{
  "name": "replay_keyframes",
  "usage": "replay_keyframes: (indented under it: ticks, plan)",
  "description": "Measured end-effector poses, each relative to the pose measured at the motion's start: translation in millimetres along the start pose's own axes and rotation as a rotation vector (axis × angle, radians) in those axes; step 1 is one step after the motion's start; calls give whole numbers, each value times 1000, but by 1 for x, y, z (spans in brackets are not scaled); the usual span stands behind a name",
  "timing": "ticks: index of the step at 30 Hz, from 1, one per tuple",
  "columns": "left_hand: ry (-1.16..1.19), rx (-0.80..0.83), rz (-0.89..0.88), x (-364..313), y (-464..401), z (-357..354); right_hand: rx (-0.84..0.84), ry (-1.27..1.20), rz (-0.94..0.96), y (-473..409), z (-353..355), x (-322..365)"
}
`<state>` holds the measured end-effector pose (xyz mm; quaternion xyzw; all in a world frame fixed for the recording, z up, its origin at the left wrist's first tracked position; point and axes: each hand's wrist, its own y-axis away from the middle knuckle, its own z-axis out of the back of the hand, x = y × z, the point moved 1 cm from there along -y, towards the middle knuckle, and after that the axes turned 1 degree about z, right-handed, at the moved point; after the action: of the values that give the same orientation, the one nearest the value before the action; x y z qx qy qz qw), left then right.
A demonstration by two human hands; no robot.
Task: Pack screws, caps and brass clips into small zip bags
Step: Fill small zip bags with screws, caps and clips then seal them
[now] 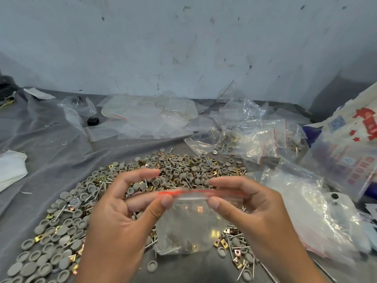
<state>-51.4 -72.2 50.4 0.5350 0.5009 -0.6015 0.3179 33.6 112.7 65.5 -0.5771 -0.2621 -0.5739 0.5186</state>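
Head view: both hands are holding one small zip bag (189, 223) above the loose pile of grey caps (67, 225), screws (230, 248) and brass clips (219, 243) on the grey cloth (61, 139). The left hand (122, 217) is pinching the red seal strip at the bag's nine o'clock end, thumb against fingers; the right hand (253, 213) is pinching the three o'clock end likewise. The strip's long axis is running nine to three, between the thumbs; the bag is hanging toward six o'clock with parts inside. Judgement: sealing is under way. Filled bags (263, 144) are lying at two o'clock.
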Motion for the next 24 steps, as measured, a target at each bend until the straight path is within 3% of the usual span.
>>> replay_keyframes:
  ticks: [2, 7, 12, 16, 18, 22, 24]
  plan:
    - [12, 5, 16, 3, -2, 1, 24, 135, 51, -6, 1, 5]
    - [70, -132, 14, 11, -10, 1, 15, 158, 86, -53, 1, 16]
    - [48, -172, 15, 9, -11, 3, -264, 94, 14, -144, 30, 7]
    - [9, -192, 20, 7, -10, 3, -632, 6, -121, -201, 80, -19]
    - [2, -199, 24, 6, -10, 3, -709, 95, -241, -205, 107, -41]
    - [8, -200, 32, 6, -11, 3, -530, 381, -535, -172, 149, -87]
    - [5, -202, 39, 6, -11, 3, -470, 563, -497, -145, 160, -88]
